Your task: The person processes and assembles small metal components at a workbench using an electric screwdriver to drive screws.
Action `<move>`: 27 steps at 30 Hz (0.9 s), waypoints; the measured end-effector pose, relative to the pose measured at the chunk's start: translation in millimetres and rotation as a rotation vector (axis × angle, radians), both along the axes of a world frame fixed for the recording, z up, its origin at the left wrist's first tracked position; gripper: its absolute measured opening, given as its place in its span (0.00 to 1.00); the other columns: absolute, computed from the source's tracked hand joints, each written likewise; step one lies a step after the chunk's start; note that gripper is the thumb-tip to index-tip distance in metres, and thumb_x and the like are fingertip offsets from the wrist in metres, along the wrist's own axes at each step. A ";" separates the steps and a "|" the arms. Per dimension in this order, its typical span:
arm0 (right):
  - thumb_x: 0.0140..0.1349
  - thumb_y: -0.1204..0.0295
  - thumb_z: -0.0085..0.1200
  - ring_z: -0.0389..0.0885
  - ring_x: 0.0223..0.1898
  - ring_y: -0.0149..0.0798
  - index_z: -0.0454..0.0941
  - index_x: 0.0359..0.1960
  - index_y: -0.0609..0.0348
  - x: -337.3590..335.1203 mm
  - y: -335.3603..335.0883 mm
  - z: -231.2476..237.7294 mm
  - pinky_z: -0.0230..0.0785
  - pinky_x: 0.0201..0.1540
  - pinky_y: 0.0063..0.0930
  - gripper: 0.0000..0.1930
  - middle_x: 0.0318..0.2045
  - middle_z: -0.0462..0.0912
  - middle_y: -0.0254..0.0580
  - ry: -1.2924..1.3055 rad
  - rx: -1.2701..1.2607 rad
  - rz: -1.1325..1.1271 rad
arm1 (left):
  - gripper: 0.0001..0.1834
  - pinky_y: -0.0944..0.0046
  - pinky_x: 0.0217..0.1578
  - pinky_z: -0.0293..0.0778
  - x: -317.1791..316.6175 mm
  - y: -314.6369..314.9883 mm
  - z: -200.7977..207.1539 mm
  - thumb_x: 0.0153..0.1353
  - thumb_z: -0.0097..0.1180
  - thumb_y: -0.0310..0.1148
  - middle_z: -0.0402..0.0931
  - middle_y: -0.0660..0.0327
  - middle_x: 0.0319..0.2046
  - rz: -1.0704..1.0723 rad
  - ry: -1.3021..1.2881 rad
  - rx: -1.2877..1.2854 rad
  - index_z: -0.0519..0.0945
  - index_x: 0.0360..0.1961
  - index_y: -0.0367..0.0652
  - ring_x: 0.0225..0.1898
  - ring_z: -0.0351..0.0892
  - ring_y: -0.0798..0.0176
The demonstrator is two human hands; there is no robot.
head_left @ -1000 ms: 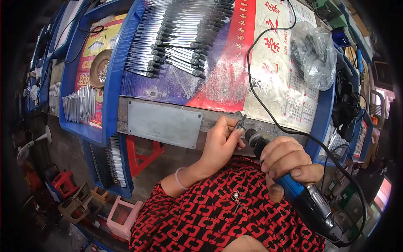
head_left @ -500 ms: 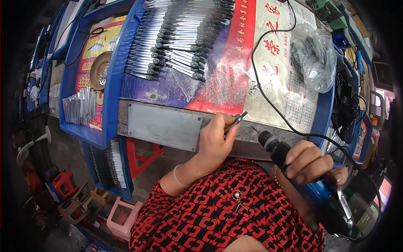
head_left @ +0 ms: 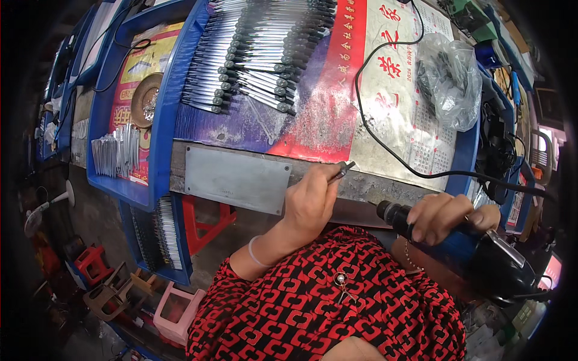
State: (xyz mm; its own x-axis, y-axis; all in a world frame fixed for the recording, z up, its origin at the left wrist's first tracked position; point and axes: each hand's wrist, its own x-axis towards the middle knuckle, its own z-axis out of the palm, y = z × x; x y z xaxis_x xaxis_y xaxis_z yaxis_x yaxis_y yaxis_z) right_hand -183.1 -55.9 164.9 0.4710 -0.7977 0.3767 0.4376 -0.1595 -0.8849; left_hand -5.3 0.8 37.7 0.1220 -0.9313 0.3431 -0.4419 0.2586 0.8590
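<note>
My left hand point(head_left: 311, 198) is closed around a slim dark rod-shaped part point(head_left: 344, 170), whose tip pokes out past the fingers at the bench edge. The rest of that part is hidden in my grip. In my right hand point(head_left: 448, 218) I hold a blue and black electric screwdriver point(head_left: 463, 249) with a metal lever along its body. Its nose points left toward the dark part, with a gap between the two. Beyond my hands lie rows of slim silver rods with dark ends point(head_left: 226, 72), spread on the bench.
A blue tray point(head_left: 158, 174) at left holds a round brown bowl point(head_left: 139, 99) and silver strips point(head_left: 117, 153). A clear plastic bag point(head_left: 457, 90) with dark parts lies at right. A black cord point(head_left: 385, 144) crosses the printed sheet point(head_left: 391, 90). Below stands a red stool point(head_left: 205, 225).
The screwdriver in my right hand has swung to lie flatter, its rear end rising and shifting right. Its cord has shifted too. My left hand stays almost in place.
</note>
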 end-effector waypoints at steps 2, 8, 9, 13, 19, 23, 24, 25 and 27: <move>0.67 0.61 0.42 0.76 0.23 0.47 0.63 0.47 0.54 1.7 0.0 -11.5 0.71 0.33 0.47 0.13 0.24 0.75 0.51 -0.025 0.031 -0.023 | 0.08 0.61 0.28 0.75 3.1 3.2 1.3 0.54 0.56 0.19 0.75 0.51 0.32 0.017 0.070 0.073 0.72 0.35 0.35 0.31 0.80 0.54; 0.48 0.62 0.63 0.71 0.20 0.33 0.60 0.47 0.65 15.3 8.5 -28.0 0.70 0.27 0.27 0.31 0.20 0.68 0.38 0.186 0.341 -0.345 | 0.08 0.71 0.27 0.76 14.3 5.5 11.1 0.62 0.50 0.22 0.74 0.58 0.34 -0.122 0.935 0.601 0.66 0.41 0.36 0.32 0.79 0.68; 0.47 0.62 0.63 0.71 0.20 0.33 0.62 0.46 0.64 15.1 8.5 -30.8 0.70 0.25 0.26 0.30 0.20 0.68 0.39 0.156 0.423 -0.307 | 0.09 0.71 0.28 0.76 14.4 7.1 12.3 0.62 0.50 0.21 0.73 0.59 0.34 -0.125 0.964 0.580 0.64 0.41 0.36 0.32 0.79 0.68; 0.45 0.66 0.65 0.74 0.23 0.33 0.66 0.43 0.68 12.7 10.4 -38.2 0.69 0.28 0.24 0.28 0.26 0.75 0.46 0.145 0.608 -0.233 | 0.10 0.71 0.29 0.77 10.5 12.5 21.1 0.63 0.48 0.21 0.71 0.58 0.36 -0.068 1.077 0.533 0.63 0.42 0.35 0.32 0.79 0.67; 0.44 0.65 0.65 0.75 0.23 0.30 0.67 0.44 0.68 27.4 8.3 -47.0 0.68 0.29 0.21 0.28 0.39 0.77 0.59 0.180 0.684 -0.102 | 0.11 0.71 0.31 0.78 8.0 29.0 22.5 0.62 0.49 0.19 0.71 0.56 0.40 -0.176 1.022 0.442 0.63 0.43 0.35 0.34 0.80 0.66; 0.46 0.66 0.64 0.76 0.23 0.31 0.68 0.44 0.68 31.7 12.5 -54.1 0.69 0.28 0.21 0.27 0.39 0.78 0.57 0.102 0.815 0.057 | 0.12 0.67 0.33 0.78 -2.5 34.8 13.9 0.56 0.53 0.15 0.75 0.54 0.36 -0.141 0.659 0.302 0.71 0.41 0.34 0.34 0.82 0.61; 0.46 0.66 0.64 0.76 0.23 0.32 0.68 0.44 0.68 33.4 14.2 -54.0 0.69 0.28 0.22 0.26 0.38 0.78 0.56 0.093 0.862 0.088 | 0.12 0.67 0.33 0.78 -1.3 32.4 13.6 0.56 0.53 0.15 0.75 0.54 0.36 -0.141 0.659 0.301 0.71 0.41 0.34 0.34 0.82 0.61; 0.46 0.66 0.64 0.76 0.23 0.33 0.68 0.43 0.67 36.1 16.3 -56.4 0.69 0.27 0.22 0.26 0.32 0.78 0.52 0.102 0.854 0.047 | 0.13 0.65 0.33 0.78 0.8 29.1 14.1 0.53 0.54 0.14 0.76 0.51 0.36 -0.114 0.395 0.104 0.72 0.41 0.34 0.33 0.81 0.57; 0.47 0.66 0.63 0.76 0.22 0.33 0.67 0.43 0.67 34.6 17.8 -58.4 0.69 0.26 0.22 0.25 0.29 0.78 0.50 0.115 0.837 0.025 | 0.17 0.60 0.33 0.77 4.7 25.9 15.8 0.48 0.56 0.13 0.76 0.48 0.36 -0.091 0.101 -0.104 0.74 0.41 0.34 0.32 0.80 0.46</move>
